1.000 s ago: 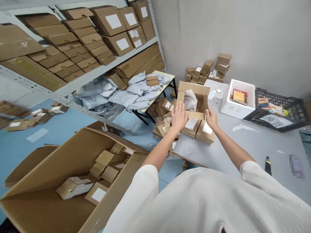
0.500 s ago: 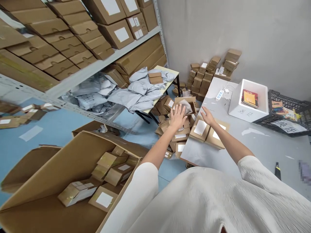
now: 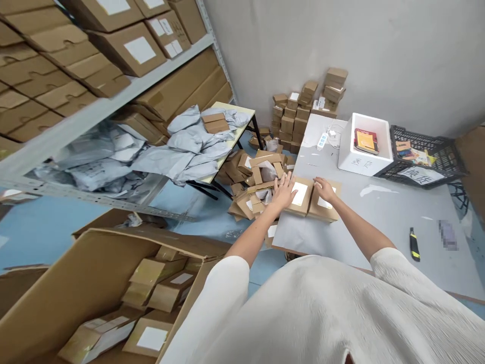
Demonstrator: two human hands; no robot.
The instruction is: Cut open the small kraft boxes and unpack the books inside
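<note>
Brown cardboard forms the left carton (image 3: 297, 208) and right carton (image 3: 319, 212), side by side on the tabletop (image 3: 373, 222). The left hand (image 3: 282, 192) spreads at one's edge; the right hand (image 3: 325, 190), loosely open, meets the other. Even, flat-palmed pressure should protect their lids.

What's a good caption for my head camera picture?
Left hand and right hand at two labelled boxes on a grey table.

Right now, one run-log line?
left hand: spread at left labelled box | right hand: over right labelled box | cutter: on grey table
</note>
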